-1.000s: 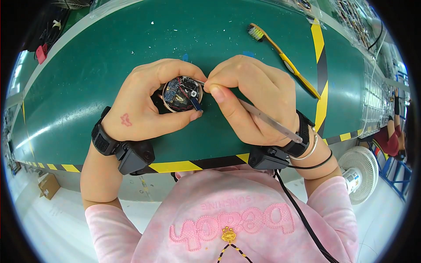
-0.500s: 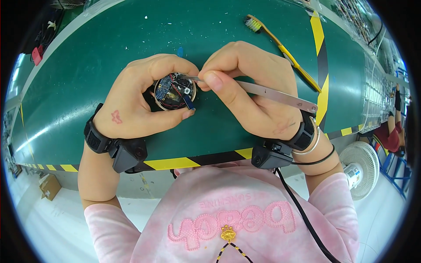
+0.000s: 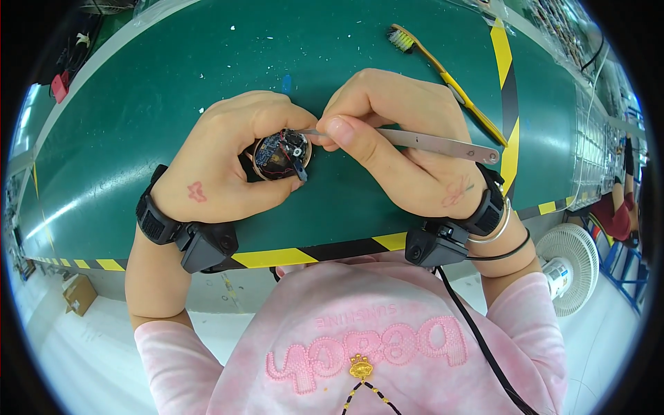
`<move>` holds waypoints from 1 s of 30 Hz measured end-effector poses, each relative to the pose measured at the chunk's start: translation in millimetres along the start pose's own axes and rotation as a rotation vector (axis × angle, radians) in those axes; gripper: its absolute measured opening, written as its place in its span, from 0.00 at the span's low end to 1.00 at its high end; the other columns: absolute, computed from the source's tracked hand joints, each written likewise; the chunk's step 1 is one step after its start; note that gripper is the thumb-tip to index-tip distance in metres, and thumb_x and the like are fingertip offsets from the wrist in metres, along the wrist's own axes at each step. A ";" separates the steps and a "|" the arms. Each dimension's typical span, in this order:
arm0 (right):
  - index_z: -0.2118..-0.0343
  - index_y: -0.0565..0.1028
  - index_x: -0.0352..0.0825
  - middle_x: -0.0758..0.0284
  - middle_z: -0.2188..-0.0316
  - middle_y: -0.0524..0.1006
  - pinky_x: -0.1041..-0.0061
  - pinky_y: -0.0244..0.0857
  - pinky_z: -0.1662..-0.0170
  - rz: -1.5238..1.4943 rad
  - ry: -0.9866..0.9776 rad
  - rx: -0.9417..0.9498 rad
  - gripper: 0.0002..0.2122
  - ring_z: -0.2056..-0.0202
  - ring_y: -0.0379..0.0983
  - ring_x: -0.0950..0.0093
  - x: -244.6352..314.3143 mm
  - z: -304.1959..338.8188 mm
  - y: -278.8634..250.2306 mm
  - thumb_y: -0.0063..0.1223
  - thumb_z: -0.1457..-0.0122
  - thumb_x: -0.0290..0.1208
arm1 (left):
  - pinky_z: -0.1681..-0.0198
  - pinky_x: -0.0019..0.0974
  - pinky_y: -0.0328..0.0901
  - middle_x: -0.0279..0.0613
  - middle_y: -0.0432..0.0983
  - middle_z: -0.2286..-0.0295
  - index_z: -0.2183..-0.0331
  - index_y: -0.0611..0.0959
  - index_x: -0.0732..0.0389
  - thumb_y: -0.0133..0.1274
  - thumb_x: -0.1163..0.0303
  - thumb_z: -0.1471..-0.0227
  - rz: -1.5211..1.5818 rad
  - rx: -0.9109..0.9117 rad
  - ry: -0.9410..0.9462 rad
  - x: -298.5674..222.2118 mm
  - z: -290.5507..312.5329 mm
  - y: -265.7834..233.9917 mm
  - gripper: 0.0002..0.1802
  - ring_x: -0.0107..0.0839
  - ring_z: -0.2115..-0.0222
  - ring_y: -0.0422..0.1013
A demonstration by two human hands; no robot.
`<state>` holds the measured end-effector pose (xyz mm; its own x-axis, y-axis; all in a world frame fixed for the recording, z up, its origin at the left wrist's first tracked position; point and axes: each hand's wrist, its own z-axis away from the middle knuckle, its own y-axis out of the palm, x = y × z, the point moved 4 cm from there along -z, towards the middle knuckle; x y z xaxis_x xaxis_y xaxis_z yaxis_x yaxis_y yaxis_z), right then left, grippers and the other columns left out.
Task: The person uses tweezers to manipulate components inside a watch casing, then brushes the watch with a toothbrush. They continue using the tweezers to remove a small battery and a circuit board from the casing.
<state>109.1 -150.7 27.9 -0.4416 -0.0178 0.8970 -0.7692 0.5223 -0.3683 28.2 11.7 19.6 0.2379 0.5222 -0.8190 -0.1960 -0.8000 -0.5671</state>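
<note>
My left hand (image 3: pixel 225 155) is closed around a small round device (image 3: pixel 278 162), thumb at its near edge and fingers at its far side. The device has a copper-coloured rim, and its open face shows a blue circuit board, thin red wires and a dark middle. A small blue strip (image 3: pixel 300 170) sticks out over the rim near my thumb tip. In my right hand (image 3: pixel 408 138) are flat metal tweezers (image 3: pixel 443 144), pinched between thumb and fingers. Their tips reach the device's upper right rim; whether they grip anything there cannot be made out.
A yellow-handled brush (image 3: pixel 456 90) lies at the back right, beside yellow-black tape (image 3: pixel 510 104) on the green table (image 3: pixel 138 131). White specks and a small blue piece (image 3: pixel 286 84) lie beyond my hands. A white fan (image 3: pixel 570 266) stands right of the table, a cardboard box (image 3: pixel 79 295) at lower left.
The device in my left hand has shifted slightly nearer and right, and it is tilted more. My right hand with the tweezers has moved slightly right; the tips now sit nearer the rim.
</note>
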 end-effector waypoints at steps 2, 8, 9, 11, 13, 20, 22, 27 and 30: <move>0.70 0.75 0.28 0.63 0.73 0.77 0.79 0.69 0.70 0.035 -0.043 0.000 0.05 0.74 0.75 0.73 1.8 -0.4 0.6 0.53 0.39 0.24 | 0.66 0.38 0.66 0.43 0.76 0.72 0.63 0.81 0.62 0.62 0.76 0.68 -0.004 -0.013 0.005 1.4 0.3 1.6 0.22 0.43 0.71 0.73; 0.72 0.73 0.28 0.61 0.76 0.74 0.77 0.66 0.72 0.183 -0.156 0.000 0.02 0.76 0.72 0.65 8.5 1.1 3.9 0.55 0.44 0.18 | 0.67 0.38 0.65 0.43 0.75 0.73 0.64 0.81 0.63 0.61 0.77 0.69 -0.002 -0.046 0.003 1.1 0.3 4.7 0.22 0.43 0.72 0.72; 0.72 0.73 0.28 0.61 0.76 0.74 0.77 0.66 0.72 0.183 -0.155 -0.003 0.02 0.76 0.72 0.65 9.1 1.7 4.3 0.55 0.44 0.18 | 0.67 0.38 0.65 0.43 0.75 0.73 0.64 0.81 0.63 0.61 0.77 0.69 -0.002 -0.044 0.004 0.8 -0.2 5.0 0.22 0.43 0.72 0.72; 0.72 0.73 0.28 0.60 0.76 0.74 0.76 0.67 0.72 0.207 -0.167 -0.016 0.03 0.75 0.73 0.65 10.7 3.0 5.5 0.55 0.45 0.17 | 0.67 0.37 0.65 0.43 0.75 0.73 0.64 0.81 0.63 0.61 0.77 0.69 -0.001 -0.055 0.002 0.9 -0.7 4.2 0.22 0.43 0.72 0.72; 0.72 0.72 0.28 0.60 0.76 0.74 0.76 0.67 0.71 0.218 -0.173 -0.024 0.03 0.75 0.73 0.65 10.7 3.8 6.4 0.55 0.46 0.16 | 0.67 0.37 0.65 0.43 0.75 0.73 0.64 0.80 0.62 0.62 0.77 0.69 -0.002 -0.060 0.001 0.2 -0.6 3.5 0.22 0.42 0.72 0.72; 0.70 0.75 0.28 0.61 0.73 0.78 0.75 0.68 0.69 0.109 -0.222 -0.102 0.02 0.72 0.75 0.67 2.4 3.8 4.8 0.57 0.44 0.18 | 0.66 0.34 0.66 0.42 0.76 0.71 0.62 0.80 0.63 0.65 0.75 0.66 0.177 -0.067 -0.046 4.6 2.0 -0.5 0.22 0.38 0.71 0.73; 0.69 0.76 0.29 0.61 0.73 0.78 0.76 0.68 0.69 0.111 -0.213 -0.096 0.01 0.72 0.75 0.67 2.2 2.4 3.8 0.57 0.44 0.19 | 0.66 0.34 0.66 0.42 0.76 0.71 0.62 0.80 0.63 0.65 0.75 0.66 0.189 -0.059 -0.051 6.0 2.6 -1.6 0.22 0.38 0.70 0.73; 0.68 0.77 0.29 0.62 0.73 0.78 0.76 0.68 0.68 0.123 -0.191 -0.095 0.02 0.72 0.75 0.68 2.4 2.0 5.2 0.57 0.42 0.22 | 0.65 0.33 0.66 0.42 0.76 0.70 0.61 0.80 0.63 0.65 0.75 0.64 0.217 -0.055 -0.051 7.6 4.1 -1.3 0.23 0.36 0.70 0.73; 0.67 0.77 0.29 0.62 0.73 0.78 0.76 0.68 0.68 0.127 -0.191 -0.105 0.02 0.72 0.75 0.68 2.7 2.2 5.5 0.57 0.42 0.22 | 0.65 0.33 0.67 0.42 0.76 0.70 0.61 0.80 0.63 0.65 0.75 0.64 0.218 -0.060 -0.044 7.0 3.7 -1.8 0.22 0.36 0.70 0.73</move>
<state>102.7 -149.8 27.8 -0.6185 -0.1021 0.7791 -0.6544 0.6159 -0.4388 26.7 17.9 14.5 0.1547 0.3465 -0.9252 -0.1805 -0.9108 -0.3713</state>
